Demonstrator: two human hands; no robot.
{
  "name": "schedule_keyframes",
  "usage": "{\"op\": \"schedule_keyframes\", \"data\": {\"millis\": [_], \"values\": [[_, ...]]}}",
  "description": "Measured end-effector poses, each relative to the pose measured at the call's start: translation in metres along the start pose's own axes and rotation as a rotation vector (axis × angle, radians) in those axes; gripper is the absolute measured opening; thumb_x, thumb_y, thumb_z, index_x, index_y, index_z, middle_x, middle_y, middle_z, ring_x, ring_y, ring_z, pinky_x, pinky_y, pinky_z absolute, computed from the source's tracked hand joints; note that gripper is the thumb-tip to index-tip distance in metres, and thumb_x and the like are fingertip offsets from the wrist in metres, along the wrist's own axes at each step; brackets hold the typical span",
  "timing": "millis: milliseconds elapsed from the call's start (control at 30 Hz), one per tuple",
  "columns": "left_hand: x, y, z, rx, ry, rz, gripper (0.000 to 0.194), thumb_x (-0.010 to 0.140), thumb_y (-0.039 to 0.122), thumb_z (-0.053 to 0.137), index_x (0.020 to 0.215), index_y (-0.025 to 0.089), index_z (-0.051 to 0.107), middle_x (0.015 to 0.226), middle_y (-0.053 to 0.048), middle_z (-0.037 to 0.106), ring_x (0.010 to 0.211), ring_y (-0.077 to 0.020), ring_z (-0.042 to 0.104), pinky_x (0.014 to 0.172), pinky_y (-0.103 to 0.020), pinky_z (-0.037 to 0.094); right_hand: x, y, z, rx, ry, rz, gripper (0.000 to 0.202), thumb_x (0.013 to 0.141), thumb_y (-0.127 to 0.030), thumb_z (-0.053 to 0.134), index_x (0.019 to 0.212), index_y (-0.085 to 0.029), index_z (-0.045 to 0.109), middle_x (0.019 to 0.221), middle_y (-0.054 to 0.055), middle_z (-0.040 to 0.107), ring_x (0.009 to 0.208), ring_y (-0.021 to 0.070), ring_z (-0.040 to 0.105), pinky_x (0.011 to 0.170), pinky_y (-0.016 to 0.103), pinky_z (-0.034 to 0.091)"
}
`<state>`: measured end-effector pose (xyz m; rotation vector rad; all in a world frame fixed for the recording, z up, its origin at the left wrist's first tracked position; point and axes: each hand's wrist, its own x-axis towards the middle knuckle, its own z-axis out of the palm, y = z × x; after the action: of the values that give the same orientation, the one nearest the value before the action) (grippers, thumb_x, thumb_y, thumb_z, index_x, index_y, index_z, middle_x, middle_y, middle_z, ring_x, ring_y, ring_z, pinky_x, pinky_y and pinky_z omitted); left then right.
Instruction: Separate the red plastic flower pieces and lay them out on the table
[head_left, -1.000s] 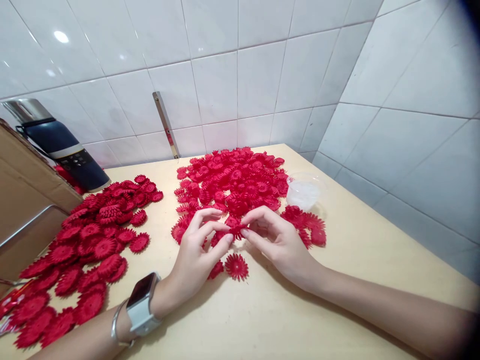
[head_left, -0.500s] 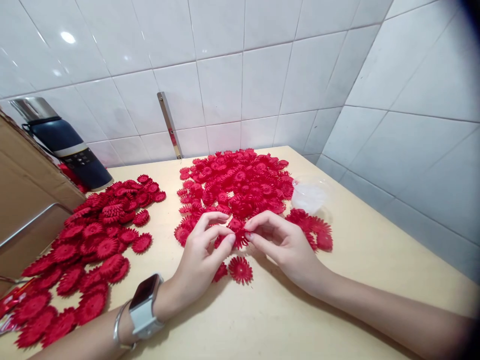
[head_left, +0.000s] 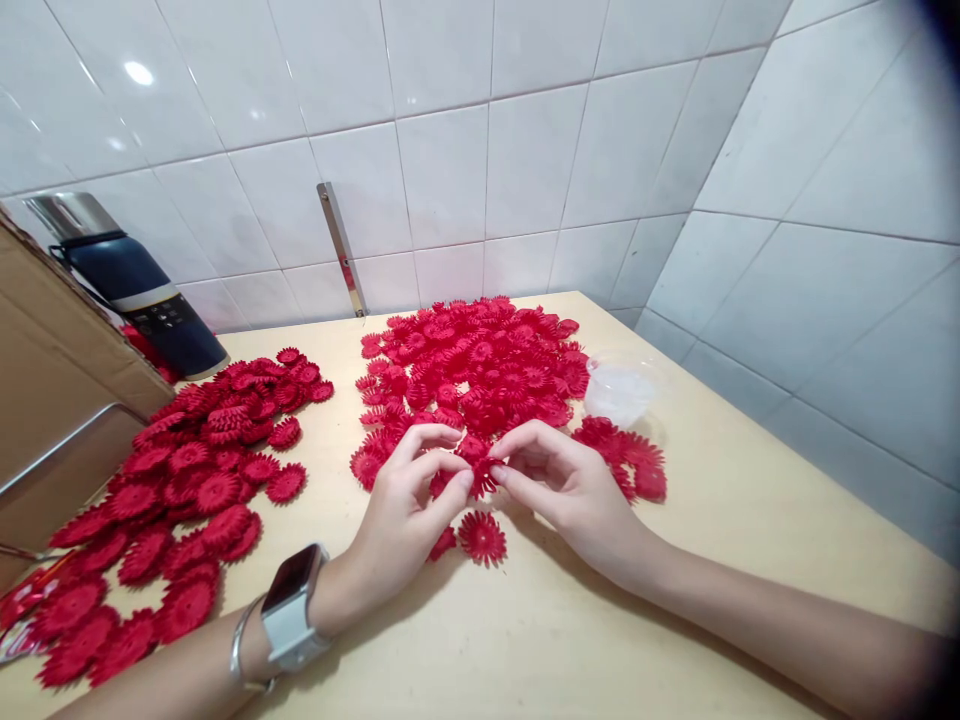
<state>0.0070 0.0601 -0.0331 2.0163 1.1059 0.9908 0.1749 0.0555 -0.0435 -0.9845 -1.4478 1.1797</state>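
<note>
Between my two hands is a red fabric flower point(head_left: 482, 476) with narrow fringed petals. My left hand point(head_left: 416, 490) pinches its left side with thumb and forefinger; a smartwatch and a bangle are on that wrist. From the right, the thumb and forefinger of my right hand point(head_left: 566, 490) close on a petal at its edge. Just below my fingers another red flower point(head_left: 482, 538) lies flat on the table, with a partly hidden one point(head_left: 442, 543) beside it. Behind my hands spreads a large heap of red flowers point(head_left: 480, 360).
A second pile of red flowers point(head_left: 202, 480) covers the table's left side. Behind it are a dark blue flask point(head_left: 150, 290) and a cardboard box point(head_left: 67, 370). A clear plastic container point(head_left: 619, 388) sits right of the heap, near more flowers point(head_left: 626, 460). A metal strip point(head_left: 341, 250) leans on the tiled wall.
Both hands keep nearly the same place and hold on the flower. The right fingertips have shifted very slightly at the petal. The whole view has moved a little.
</note>
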Motion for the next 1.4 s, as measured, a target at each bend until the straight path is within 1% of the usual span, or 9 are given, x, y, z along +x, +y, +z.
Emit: {"op": "schedule_keyframes", "data": {"millis": [167, 267, 333, 433, 533, 767, 900, 1133, 1400], "values": [[-0.001, -0.002, 0.0, 0.025, 0.005, 0.045, 0.011, 0.084, 0.016, 0.051, 0.079, 0.019, 0.06, 0.103, -0.003, 0.049, 0.102, -0.015, 0.048, 0.09, -0.027, 0.038, 0.001, 0.004, 0.0, -0.043, 0.057, 0.003, 0.008, 0.076, -0.019, 0.058, 0.08, -0.019, 0.052, 0.074, -0.002, 0.054, 0.064, 0.0106, 0.051, 0.055, 0.023, 0.043], [0.0, -0.001, 0.0, 0.03, 0.01, 0.056, 0.01, 0.083, 0.015, 0.051, 0.08, 0.019, 0.06, 0.104, -0.003, 0.049, 0.103, -0.0147, 0.048, 0.09, -0.027, 0.039, 0.0, 0.005, -0.001, -0.052, 0.088, 0.021, 0.015, 0.075, -0.021, 0.059, 0.07, -0.019, 0.046, 0.065, -0.004, 0.049, 0.054, 0.0083, 0.046, 0.048, 0.021, 0.038], [0.001, 0.0, 0.0, 0.032, 0.011, 0.062, 0.01, 0.083, 0.015, 0.051, 0.08, 0.019, 0.06, 0.103, -0.003, 0.049, 0.102, -0.0147, 0.049, 0.09, -0.026, 0.039, 0.0, 0.003, -0.001, -0.036, 0.053, 0.044, 0.02, 0.076, -0.024, 0.059, 0.065, -0.019, 0.043, 0.06, -0.005, 0.046, 0.05, 0.0074, 0.044, 0.046, 0.021, 0.036], [0.001, 0.001, 0.001, 0.036, 0.015, 0.067, 0.009, 0.083, 0.015, 0.052, 0.08, 0.019, 0.06, 0.103, -0.003, 0.05, 0.102, -0.0151, 0.049, 0.089, -0.027, 0.04, -0.001, -0.002, -0.001, 0.022, -0.049, 0.075, 0.017, 0.078, -0.028, 0.057, 0.068, -0.018, 0.047, 0.058, -0.005, 0.049, 0.05, 0.0083, 0.046, 0.048, 0.022, 0.038], [0.0, 0.0, 0.0, 0.048, 0.021, 0.059, 0.009, 0.082, 0.015, 0.052, 0.078, 0.018, 0.06, 0.103, -0.004, 0.05, 0.102, -0.0157, 0.049, 0.089, -0.028, 0.04, 0.0, -0.006, -0.002, 0.05, -0.102, 0.09, 0.014, 0.079, -0.029, 0.056, 0.072, -0.017, 0.052, 0.057, -0.004, 0.051, 0.051, 0.0092, 0.048, 0.051, 0.023, 0.04], [-0.002, 0.0, 0.0, 0.052, 0.012, 0.061, 0.011, 0.083, 0.016, 0.052, 0.079, 0.019, 0.061, 0.103, -0.004, 0.05, 0.102, -0.0151, 0.05, 0.089, -0.026, 0.041, 0.002, -0.004, -0.002, 0.084, -0.106, 0.123, 0.013, 0.077, -0.028, 0.058, 0.072, -0.016, 0.054, 0.058, -0.004, 0.053, 0.05, 0.0076, 0.049, 0.049, 0.021, 0.042], [-0.001, 0.001, 0.001, 0.058, 0.009, 0.078, 0.012, 0.082, 0.015, 0.052, 0.081, 0.019, 0.064, 0.104, -0.005, 0.05, 0.102, -0.0156, 0.05, 0.089, -0.026, 0.042, 0.003, -0.005, -0.001, 0.106, -0.086, 0.124, 0.013, 0.076, -0.027, 0.058, 0.071, -0.016, 0.054, 0.057, -0.005, 0.053, 0.049, 0.0067, 0.048, 0.05, 0.02, 0.043], [0.0, 0.0, 0.001, 0.079, -0.004, 0.086, 0.016, 0.082, 0.013, 0.05, 0.082, 0.018, 0.065, 0.104, -0.006, 0.052, 0.1, -0.0176, 0.052, 0.088, -0.03, 0.044, 0.003, -0.007, -0.001, 0.078, -0.075, 0.117, 0.012, 0.077, -0.026, 0.057, 0.07, -0.016, 0.054, 0.053, -0.005, 0.05, 0.049, 0.0076, 0.047, 0.05, 0.021, 0.044], [0.0, 0.001, 0.002, 0.089, -0.042, 0.099, 0.017, 0.08, 0.008, 0.05, 0.081, 0.018, 0.064, 0.105, -0.007, 0.053, 0.102, -0.0191, 0.051, 0.088, -0.033, 0.043, 0.003, -0.007, -0.002, 0.077, -0.077, 0.106, 0.011, 0.076, -0.025, 0.056, 0.07, -0.017, 0.054, 0.053, -0.005, 0.049, 0.05, 0.0091, 0.047, 0.051, 0.023, 0.042]]}}
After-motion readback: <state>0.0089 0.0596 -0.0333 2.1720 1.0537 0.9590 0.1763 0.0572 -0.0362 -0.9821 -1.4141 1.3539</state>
